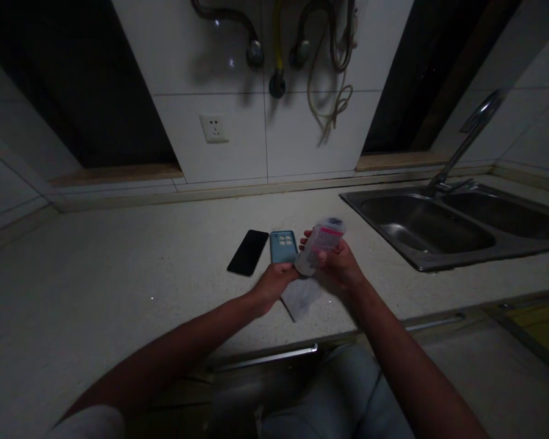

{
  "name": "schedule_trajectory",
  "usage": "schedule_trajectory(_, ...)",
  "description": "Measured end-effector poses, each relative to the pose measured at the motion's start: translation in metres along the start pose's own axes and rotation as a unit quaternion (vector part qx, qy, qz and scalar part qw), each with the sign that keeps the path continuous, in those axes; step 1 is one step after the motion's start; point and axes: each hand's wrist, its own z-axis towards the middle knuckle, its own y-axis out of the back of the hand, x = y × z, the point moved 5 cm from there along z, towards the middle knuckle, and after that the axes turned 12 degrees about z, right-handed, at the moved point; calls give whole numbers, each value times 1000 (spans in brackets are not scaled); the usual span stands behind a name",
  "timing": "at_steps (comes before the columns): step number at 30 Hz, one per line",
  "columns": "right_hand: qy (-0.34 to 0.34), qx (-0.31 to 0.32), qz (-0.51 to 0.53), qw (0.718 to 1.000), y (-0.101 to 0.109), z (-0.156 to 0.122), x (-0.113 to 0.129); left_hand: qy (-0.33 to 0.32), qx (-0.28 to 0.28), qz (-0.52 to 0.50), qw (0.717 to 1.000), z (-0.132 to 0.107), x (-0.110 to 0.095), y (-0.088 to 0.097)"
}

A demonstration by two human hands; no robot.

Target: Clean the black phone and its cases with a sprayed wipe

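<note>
Over the counter, a clear plastic packet point(318, 247) with a pink strip is held up between both hands, blurred by motion. My left hand point(274, 283) grips its lower left end, thumb on top. My right hand point(341, 262) is closed round its right side. Just beyond my left hand lies a blue phone case point(283, 244) with camera holes, its lower part hidden. To its left a black smartphone point(248, 252) rests flat. Beneath the hands is a whitish, see-through sheet or pouch point(301, 297) with a dark edge; its kind is unclear.
A pale countertop point(165, 256) runs along the tiled wall. On the right is a double steel sink point(421, 222) with a tall faucet point(466, 137). A wall socket point(214, 128) and several pipes point(279, 61) are above. Cabinet handles point(265, 358) line the front edge.
</note>
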Motion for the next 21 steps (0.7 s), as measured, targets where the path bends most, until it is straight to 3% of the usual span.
schedule_trajectory(6,45,-14,-72,996,7,3,-3,20,11,-61,998,4,-2,2)
schedule_trajectory(12,50,-28,-48,997,6,4,0,54,-28,-124,990,8,-4,9)
schedule_trajectory(21,64,-37,-38,997,10,5,-2,63,-33,-147,987,9,-3,10)
